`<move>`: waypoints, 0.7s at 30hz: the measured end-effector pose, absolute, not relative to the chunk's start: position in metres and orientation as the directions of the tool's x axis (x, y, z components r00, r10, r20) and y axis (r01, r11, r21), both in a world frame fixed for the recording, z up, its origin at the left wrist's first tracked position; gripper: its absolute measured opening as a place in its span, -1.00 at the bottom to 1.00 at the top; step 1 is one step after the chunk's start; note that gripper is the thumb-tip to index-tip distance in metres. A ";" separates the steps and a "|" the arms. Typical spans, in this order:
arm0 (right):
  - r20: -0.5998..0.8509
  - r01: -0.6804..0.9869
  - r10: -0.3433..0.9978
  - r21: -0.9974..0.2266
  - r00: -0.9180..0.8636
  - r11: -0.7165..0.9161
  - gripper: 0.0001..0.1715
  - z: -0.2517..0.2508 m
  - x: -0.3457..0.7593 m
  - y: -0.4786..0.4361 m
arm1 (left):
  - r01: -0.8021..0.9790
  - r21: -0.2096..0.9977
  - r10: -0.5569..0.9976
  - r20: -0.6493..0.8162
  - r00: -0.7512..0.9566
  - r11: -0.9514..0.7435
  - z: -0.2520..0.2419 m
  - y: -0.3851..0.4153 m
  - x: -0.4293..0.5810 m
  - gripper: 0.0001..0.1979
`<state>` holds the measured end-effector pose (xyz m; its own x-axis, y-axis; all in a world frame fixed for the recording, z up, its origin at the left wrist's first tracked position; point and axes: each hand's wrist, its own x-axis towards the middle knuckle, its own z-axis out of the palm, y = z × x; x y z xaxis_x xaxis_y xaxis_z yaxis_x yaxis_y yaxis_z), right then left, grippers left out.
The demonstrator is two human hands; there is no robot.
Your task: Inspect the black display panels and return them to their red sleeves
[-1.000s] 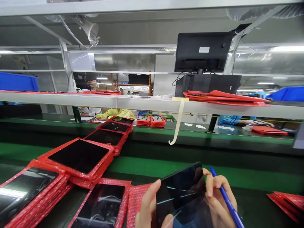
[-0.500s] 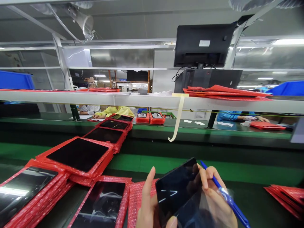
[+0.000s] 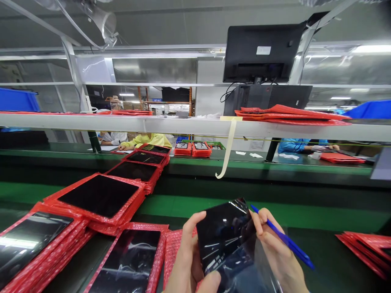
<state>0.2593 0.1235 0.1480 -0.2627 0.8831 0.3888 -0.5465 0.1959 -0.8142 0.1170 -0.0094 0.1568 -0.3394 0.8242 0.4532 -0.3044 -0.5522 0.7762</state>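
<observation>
My left hand (image 3: 187, 254) is closed round the left side of a black glass screen panel (image 3: 220, 230), with the thumb on its front and the forefinger at the upper left corner. A sheet of clear film (image 3: 249, 266) lies over the lower right of the panel, partly lifted at the right. My right hand (image 3: 279, 252) pinches this film by the panel's right edge. Tucked across the same hand is a blue pen (image 3: 291, 244), slanting down to the right. Beneath the left wrist shows a red bubble-wrap sleeve (image 3: 174, 248).
Several stacks of red bubble bags (image 3: 119, 217) with black screens reach from near left toward the far bench. More red bags (image 3: 368, 248) lie at right. Masking tape (image 3: 227, 154) hangs from the white shelf (image 3: 183, 123). Beyond sit co-workers, one in a yellow sleeve (image 3: 151, 140).
The panel has tilted and shifted slightly left. My left forefinger, upright before, now bends onto its corner. The right hand and pen moved a little left, and the film covers the panel differently.
</observation>
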 end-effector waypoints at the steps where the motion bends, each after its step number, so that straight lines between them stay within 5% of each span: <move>1: 0.359 -0.552 0.893 -0.818 -0.271 0.162 -0.68 0.150 0.259 0.123 | -0.379 0.758 0.846 0.446 -0.290 -0.530 0.159 -0.007 0.113 -0.37; 7: 0.257 -0.606 0.922 -0.795 -0.288 0.032 -0.71 0.152 0.258 0.123 | -0.644 0.685 0.938 0.292 -0.188 -0.342 0.161 0.006 0.091 -0.45; 15: 0.079 -0.739 0.987 -0.671 -0.143 -0.053 -0.68 0.137 0.261 0.139 | -0.634 0.710 0.952 0.241 -0.190 -0.306 0.173 0.001 0.099 -0.67; 21: 0.098 -0.775 0.991 -0.632 -0.092 -0.010 -0.70 0.138 0.259 0.140 | -0.656 0.695 0.956 0.227 -0.185 -0.292 0.174 -0.002 0.105 -0.72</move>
